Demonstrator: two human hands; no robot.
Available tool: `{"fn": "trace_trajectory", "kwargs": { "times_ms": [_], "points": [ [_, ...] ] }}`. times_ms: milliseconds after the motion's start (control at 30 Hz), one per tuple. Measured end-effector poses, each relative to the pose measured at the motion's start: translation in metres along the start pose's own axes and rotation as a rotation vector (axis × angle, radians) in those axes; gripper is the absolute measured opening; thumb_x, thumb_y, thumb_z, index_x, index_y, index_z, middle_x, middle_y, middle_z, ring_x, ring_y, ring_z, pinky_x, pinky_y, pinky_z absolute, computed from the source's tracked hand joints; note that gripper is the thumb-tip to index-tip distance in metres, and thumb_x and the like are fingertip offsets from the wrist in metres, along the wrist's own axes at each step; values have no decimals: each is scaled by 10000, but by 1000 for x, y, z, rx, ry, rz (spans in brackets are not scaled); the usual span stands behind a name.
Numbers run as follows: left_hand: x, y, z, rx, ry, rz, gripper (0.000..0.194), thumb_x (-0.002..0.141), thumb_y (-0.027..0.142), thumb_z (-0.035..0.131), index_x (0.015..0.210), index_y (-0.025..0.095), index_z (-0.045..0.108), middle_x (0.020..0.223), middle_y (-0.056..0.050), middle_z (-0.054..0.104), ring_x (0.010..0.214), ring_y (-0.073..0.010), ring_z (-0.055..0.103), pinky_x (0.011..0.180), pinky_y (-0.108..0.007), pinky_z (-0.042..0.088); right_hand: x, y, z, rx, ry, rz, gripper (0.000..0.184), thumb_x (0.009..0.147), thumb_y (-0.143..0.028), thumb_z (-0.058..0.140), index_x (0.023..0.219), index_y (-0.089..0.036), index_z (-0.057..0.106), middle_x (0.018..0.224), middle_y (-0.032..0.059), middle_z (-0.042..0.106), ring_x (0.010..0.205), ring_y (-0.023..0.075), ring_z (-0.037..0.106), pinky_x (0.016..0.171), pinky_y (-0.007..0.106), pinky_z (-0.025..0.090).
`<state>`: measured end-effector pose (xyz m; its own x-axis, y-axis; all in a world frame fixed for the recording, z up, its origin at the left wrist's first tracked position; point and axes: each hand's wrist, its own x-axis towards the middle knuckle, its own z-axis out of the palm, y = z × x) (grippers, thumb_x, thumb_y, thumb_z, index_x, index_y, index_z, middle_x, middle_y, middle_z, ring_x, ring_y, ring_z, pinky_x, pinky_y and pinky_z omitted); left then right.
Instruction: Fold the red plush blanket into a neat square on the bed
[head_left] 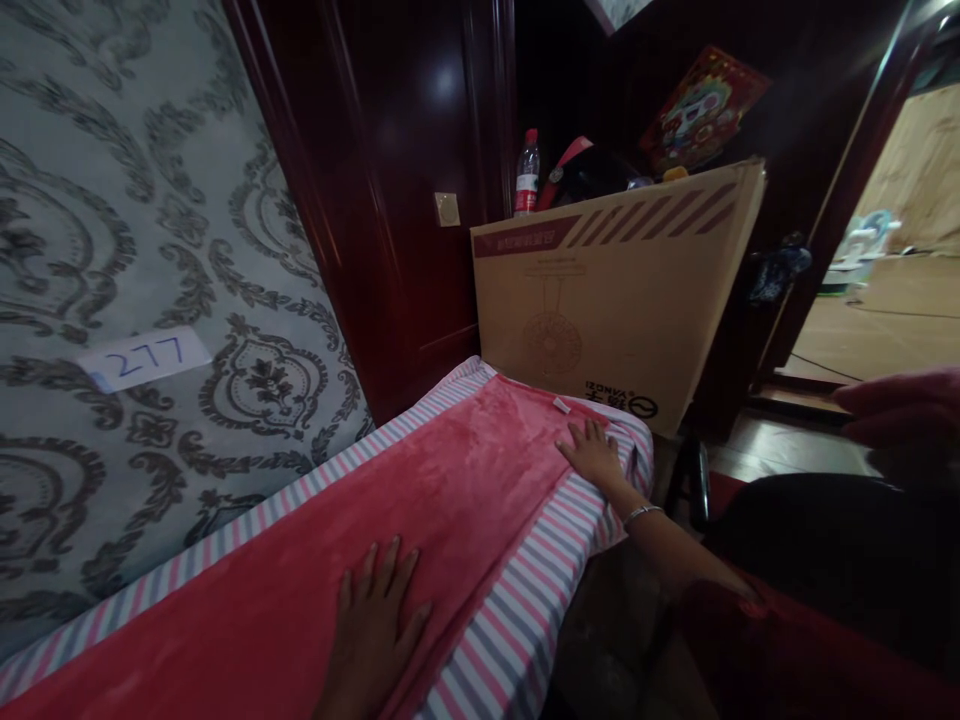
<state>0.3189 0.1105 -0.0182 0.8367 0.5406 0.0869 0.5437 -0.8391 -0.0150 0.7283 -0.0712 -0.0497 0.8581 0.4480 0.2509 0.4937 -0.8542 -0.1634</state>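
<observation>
Head view: both hands flat on pink blanket (450, 480).
Blanket lies lengthwise on striped sheet (517, 610); left edge runs beside patterned wall (277, 380), far end near cardboard box (637, 300), right edge has a sheet strip, then a drop. Bare blanket between my hands gives room for sliding. My left hand (373, 625): open, fingers spread, touching blanket mid-width. My right hand (592, 455): open, fingers apart, on far right corner, near white tag (562, 405).

Patterned grey wallpaper (277, 380), dark red door (390, 200)
</observation>
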Motion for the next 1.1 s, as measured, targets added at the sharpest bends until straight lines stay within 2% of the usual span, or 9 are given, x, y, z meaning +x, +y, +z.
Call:
{"fn": "trace_trajectory", "kwargs": {
  "times_ms": [233,500,767,967,1100],
  "points": [
    [-2,1,-3,-13,-32,-3,596,921,447,427,1495,294,386,1618,-38,251,1490,-333,191,1176,-601,85,1,2,1,-5,-20,-8,657,990,-558,289,1512,-165,346,1577,226,259,1469,356,187,1097,572,246],
    [-2,2,-4,-9,-40,-8,596,927,460,409,1499,293,380,1622,-38,237,1488,-344,191,1169,-609,96,0,1,0,-21,-10,-1,649,985,-558,315,1504,-172,369,1572,218,281,1459,358,221,1095,567,259],
    [-4,0,-2,-21,24,16,578,920,437,452,1482,308,418,1611,-52,280,1474,-346,233,1167,-612,130,0,3,2,-30,-22,-17,661,986,-558,293,1509,-159,346,1568,231,274,1461,360,211,1095,575,255],
    [-5,2,-2,-30,8,7,583,923,427,441,1490,298,402,1616,-47,254,1482,-345,216,1171,-618,124,-1,1,-3,-7,-38,-7,635,984,-531,307,1501,-164,351,1569,223,271,1461,356,207,1089,587,260],
    [-7,4,-7,-38,-25,-16,599,915,422,444,1498,293,386,1617,-41,239,1493,-342,183,1173,-625,118,3,-6,-13,50,-20,28,560,969,-505,355,1410,-182,479,1499,202,388,1398,362,319,1059,603,299]
  ]
}}
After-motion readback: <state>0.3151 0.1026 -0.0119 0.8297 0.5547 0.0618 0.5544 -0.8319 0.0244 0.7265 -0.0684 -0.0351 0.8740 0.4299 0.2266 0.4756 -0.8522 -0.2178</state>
